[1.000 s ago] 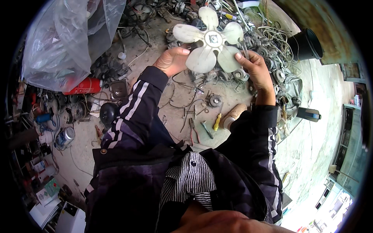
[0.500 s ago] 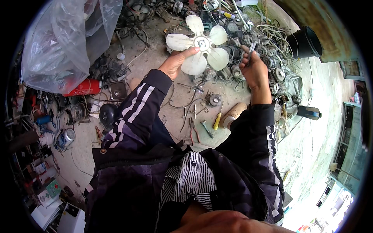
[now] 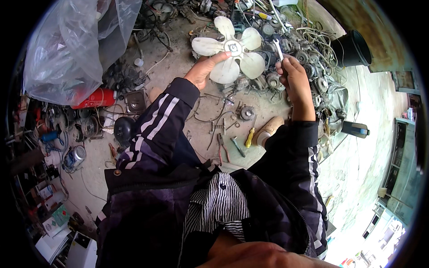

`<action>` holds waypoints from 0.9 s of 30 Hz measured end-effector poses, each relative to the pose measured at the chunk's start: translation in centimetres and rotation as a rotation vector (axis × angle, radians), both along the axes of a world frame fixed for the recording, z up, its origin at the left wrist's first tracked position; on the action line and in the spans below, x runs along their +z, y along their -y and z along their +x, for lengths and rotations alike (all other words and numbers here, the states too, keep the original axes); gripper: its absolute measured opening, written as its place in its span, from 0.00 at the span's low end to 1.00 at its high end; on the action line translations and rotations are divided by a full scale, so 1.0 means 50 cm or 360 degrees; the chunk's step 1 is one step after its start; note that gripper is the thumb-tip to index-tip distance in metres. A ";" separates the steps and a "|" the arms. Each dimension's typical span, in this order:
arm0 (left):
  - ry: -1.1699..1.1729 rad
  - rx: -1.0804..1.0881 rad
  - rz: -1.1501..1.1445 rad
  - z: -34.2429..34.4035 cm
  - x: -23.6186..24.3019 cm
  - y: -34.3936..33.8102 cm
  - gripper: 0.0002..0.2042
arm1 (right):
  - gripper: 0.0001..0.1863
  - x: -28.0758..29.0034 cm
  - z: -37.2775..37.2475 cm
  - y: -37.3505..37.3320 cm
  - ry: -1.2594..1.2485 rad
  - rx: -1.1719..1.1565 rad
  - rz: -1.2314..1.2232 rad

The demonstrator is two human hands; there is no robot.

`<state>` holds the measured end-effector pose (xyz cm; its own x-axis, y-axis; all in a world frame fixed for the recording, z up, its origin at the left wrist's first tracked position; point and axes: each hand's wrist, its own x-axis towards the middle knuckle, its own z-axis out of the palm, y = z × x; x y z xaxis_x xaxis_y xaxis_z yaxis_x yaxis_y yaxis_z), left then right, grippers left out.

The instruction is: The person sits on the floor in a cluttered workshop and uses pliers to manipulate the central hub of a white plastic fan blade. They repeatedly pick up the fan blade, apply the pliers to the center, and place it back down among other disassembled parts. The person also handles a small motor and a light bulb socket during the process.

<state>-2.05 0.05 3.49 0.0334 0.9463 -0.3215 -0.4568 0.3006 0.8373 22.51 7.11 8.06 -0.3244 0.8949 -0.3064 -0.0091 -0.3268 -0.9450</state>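
My left hand holds a white plastic fan blade with several paddles, fingers touching its hub from below. My right hand is closed on a small metal wrench that points up, just right of the fan. Both hands are raised over a pile of small motors and wires. My dark sleeves with white stripes reach up from the lower edge.
On the concrete floor lie pliers, a yellow-handled screwdriver and a wooden handle. A red cylinder and a large clear plastic bag are at the left. A black pot stands at the upper right.
The fan blade has moved up and away from me with my left hand. My right hand has let go of the fan's side and now holds the wrench upright.
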 end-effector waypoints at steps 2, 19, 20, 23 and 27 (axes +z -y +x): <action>0.0059 0.0033 0.0017 0.001 -0.004 -0.002 0.24 | 0.19 0.011 -0.005 0.009 -0.0473 0.0102 -0.0276; -0.0034 0.0041 0.0038 0.014 0.005 0.006 0.24 | 0.13 -0.031 -0.066 0.059 -0.0060 0.0498 -0.0130; -0.0036 0.0042 0.0051 0.014 0.004 0.006 0.24 | 0.13 -0.036 -0.067 0.060 -0.0066 0.0510 -0.0126; -0.0042 0.0041 0.0085 0.015 0.007 0.008 0.25 | 0.13 -0.046 -0.069 0.060 -0.0070 0.0557 -0.0165; 0.0000 -0.0017 0.0053 0.018 0.021 0.013 0.25 | 0.14 -0.057 -0.072 0.061 -0.0074 0.0594 -0.0265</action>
